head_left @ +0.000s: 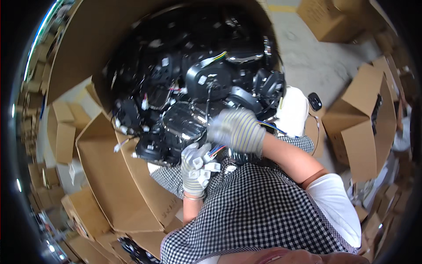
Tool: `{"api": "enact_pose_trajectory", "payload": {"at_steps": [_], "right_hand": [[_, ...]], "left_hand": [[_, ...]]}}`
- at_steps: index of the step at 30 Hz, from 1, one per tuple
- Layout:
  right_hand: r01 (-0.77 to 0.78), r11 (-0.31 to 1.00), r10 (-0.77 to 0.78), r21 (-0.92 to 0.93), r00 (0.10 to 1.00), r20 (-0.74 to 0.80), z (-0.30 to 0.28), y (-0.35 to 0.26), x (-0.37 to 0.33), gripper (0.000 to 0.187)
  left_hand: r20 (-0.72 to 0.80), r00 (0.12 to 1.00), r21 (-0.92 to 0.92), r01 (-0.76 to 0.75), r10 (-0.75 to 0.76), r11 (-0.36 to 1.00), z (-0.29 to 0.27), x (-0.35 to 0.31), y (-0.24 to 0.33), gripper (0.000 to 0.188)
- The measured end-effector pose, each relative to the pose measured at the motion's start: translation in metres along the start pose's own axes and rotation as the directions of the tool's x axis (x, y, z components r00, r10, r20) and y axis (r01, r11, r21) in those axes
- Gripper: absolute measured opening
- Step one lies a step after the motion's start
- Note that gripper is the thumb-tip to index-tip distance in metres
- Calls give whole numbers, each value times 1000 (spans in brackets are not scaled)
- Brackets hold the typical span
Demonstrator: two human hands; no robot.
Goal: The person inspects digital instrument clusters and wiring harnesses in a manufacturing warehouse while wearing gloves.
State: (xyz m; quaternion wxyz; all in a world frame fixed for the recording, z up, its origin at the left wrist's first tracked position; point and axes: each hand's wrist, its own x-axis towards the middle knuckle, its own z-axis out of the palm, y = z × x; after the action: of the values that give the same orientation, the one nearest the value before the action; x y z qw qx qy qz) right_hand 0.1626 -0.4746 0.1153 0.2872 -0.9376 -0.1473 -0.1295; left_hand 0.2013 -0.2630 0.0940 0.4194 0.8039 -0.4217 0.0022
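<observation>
writing (pixel 169 209) on carton (pixel 112 180); hands (pixel 240 130): left (pixel 188 162) holds white connectors (pixel 202 172)

Dark handwritten characters stand near the lower corner of a brown cardboard flap (pixel 147 191), at the person's left. Faint dark marks, illegible here, show on a closed-looking brown cardboard carton (pixel 325 28) at upper right. A small white square label (pixel 202 80), too small to read, sits on a black rounded plastic housing (pixel 218 83).

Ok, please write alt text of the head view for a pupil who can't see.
A person's gloved left hand holds several white wire connectors near a large cardboard box heaped with black plastic housings. The gloved right hand is blurred, its grip unclear. Open cartons stand around.
</observation>
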Motion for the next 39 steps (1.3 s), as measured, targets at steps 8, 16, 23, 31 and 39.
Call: {"api": "enact_pose_trajectory", "payload": {"at_steps": [8,16,23,31,39], "right_hand": [[-698,666,672,-264,714,-194,37,-1,79,102],[-624,642,549,-445,780,-300,50,28,98,73],[160,266,715,951,628,-306,-13,31,19,71],[226,165,680,960,679,-277,14,36,25,68],[207,105,574,973,786,-229,18,19,38,62]], "left_hand": [[81,989,14,-128,126,992,11,-4,-4,28],[194,915,-95,-342,355,935,26,-11,11,30],[43,959,-121,-272,279,955,19,-21,-1,48],[101,976,-147,-177,193,973,19,-21,-2,35],[110,982,-118,-144,157,983,18,-22,-2,35]]}}
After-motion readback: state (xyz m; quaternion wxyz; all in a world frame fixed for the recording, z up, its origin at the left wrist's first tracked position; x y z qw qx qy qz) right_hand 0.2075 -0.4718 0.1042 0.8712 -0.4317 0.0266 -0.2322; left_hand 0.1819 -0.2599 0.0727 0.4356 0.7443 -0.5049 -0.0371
